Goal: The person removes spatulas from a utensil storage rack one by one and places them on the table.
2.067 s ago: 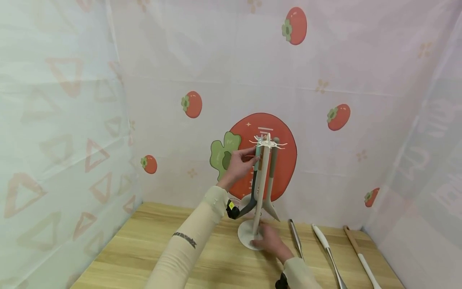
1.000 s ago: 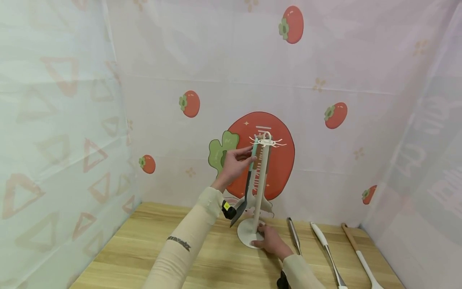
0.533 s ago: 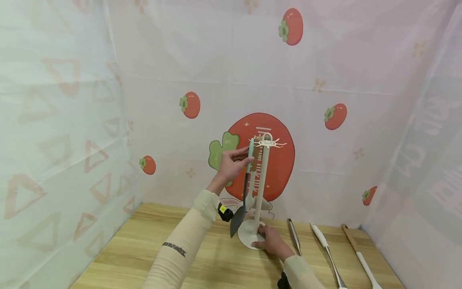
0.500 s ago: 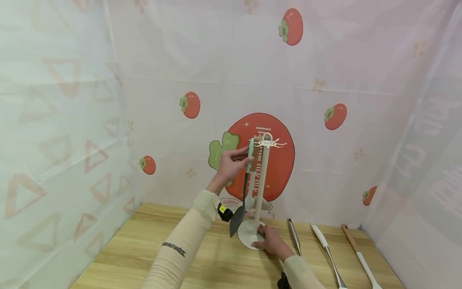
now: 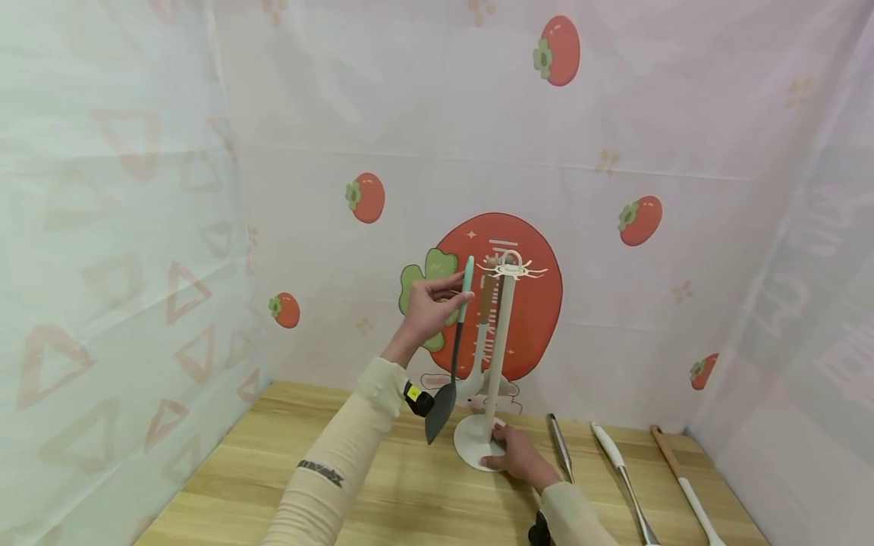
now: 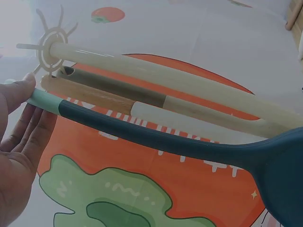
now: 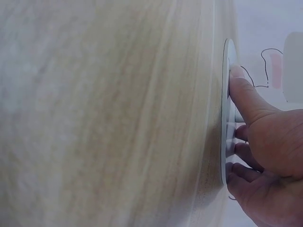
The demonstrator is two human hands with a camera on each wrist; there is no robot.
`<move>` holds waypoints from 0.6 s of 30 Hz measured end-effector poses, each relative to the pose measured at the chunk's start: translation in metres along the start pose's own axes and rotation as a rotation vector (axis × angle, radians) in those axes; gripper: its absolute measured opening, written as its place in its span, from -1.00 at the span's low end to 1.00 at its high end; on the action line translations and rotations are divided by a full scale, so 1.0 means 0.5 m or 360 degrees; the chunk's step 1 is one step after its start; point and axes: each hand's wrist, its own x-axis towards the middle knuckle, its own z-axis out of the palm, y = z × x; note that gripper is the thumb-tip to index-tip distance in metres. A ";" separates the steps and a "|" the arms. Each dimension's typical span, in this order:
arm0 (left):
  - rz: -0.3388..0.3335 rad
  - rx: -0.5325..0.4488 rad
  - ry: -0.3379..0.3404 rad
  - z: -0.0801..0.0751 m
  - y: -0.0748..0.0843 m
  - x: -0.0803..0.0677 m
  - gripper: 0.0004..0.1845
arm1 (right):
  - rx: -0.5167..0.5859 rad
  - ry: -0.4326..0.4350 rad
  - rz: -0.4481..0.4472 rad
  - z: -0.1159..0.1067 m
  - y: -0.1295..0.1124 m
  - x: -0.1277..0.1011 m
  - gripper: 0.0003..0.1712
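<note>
In the head view my left hand (image 5: 429,309) pinches the mint handle of a spatula (image 5: 441,409), which hangs upright, its dark blade low. The left wrist view shows the dark spatula (image 6: 156,138) running right from the left hand (image 6: 21,156). The spatula stands apart from the white utensil rack (image 5: 504,334), just left of it. Two utensils hang behind the post: one with a brown handle (image 6: 92,93), one with a grey-green handle (image 6: 118,85). My right hand (image 7: 274,151) presses thumb and fingertips on the rack's round base (image 5: 471,447).
Right of the rack, several utensils lie on the wooden table (image 5: 273,455): a metal-handled one (image 5: 560,446), a white-handled one (image 5: 617,459) and a brown-and-white one (image 5: 679,470). A patterned cloth wall (image 5: 437,114) stands close behind the rack.
My left hand has drawn the spatula leftward off the rack. The grey-green handle went from right of the post to behind it. My right hand stays at the base.
</note>
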 end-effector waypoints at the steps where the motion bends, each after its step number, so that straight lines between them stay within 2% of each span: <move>1: 0.0003 0.0004 0.0004 -0.003 0.001 0.000 -0.57 | 0.0001 -0.0001 0.0006 0.000 0.000 0.000 -0.30; 9: 0.0010 0.0071 0.0057 -0.026 0.004 -0.007 -0.58 | -0.0010 0.0016 0.0007 -0.001 0.005 -0.003 -0.27; 18: -0.0047 0.0117 0.0137 -0.057 0.004 -0.019 -0.57 | 0.0002 0.0029 -0.0020 0.000 0.001 -0.005 -0.27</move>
